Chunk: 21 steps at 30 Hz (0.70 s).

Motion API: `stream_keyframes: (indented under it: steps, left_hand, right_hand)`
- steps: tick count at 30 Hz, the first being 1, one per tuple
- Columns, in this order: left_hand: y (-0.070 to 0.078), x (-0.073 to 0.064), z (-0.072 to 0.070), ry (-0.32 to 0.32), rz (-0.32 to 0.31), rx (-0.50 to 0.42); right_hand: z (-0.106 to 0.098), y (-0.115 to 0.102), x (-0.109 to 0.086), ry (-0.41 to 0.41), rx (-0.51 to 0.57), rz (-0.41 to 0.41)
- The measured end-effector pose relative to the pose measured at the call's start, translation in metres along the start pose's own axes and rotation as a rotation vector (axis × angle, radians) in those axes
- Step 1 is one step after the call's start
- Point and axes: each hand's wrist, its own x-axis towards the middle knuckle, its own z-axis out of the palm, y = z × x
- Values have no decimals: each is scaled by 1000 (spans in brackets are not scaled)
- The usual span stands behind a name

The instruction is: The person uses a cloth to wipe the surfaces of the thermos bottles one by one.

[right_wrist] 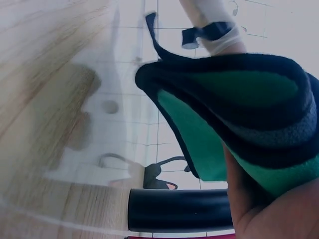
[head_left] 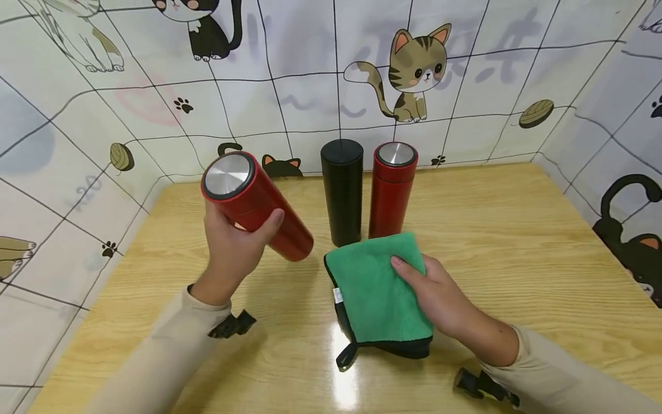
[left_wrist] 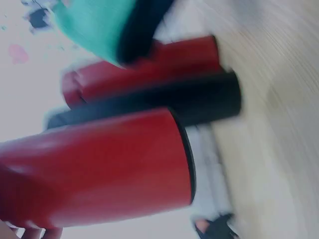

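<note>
Your left grip (head_left: 233, 247) is wrapped round the tilted red flask (head_left: 261, 198), lid toward the left wall, base off the desk (head_left: 517, 241), over its left half. Your right grip (head_left: 439, 293) pinches the folded green cloth (head_left: 372, 287), black-edged with a hanging loop, over the desk's middle.

Desk: pale wood grain, glossy, with a bright glare patch (head_left: 343, 376) on the near side of the cloth. Near edge out of your head view. Black flask (head_left: 342, 195) and second red flask (head_left: 394, 198) stand upright just beside each other, mid-span by the far edge.

Room: white wall covering (head_left: 300, 52) behind the far edge and along both sides, black grid lines, cartoon cats (head_left: 416, 66), paw prints (head_left: 183, 105).
</note>
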Motion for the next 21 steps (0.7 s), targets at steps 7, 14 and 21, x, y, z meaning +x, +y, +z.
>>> stream_keyframes:
  steps: [7,14,21]
  left_hand:
    - [-49,11,-20,-29,-234,247]
    - [-63,18,-21,5,-343,247]
    - [-68,20,-18,-47,-368,269]
  right_hand:
    - [1,1,1,75,1,-5]
    - [1,4,3,42,-4,-37]
    - [0,0,2,63,-27,-40]
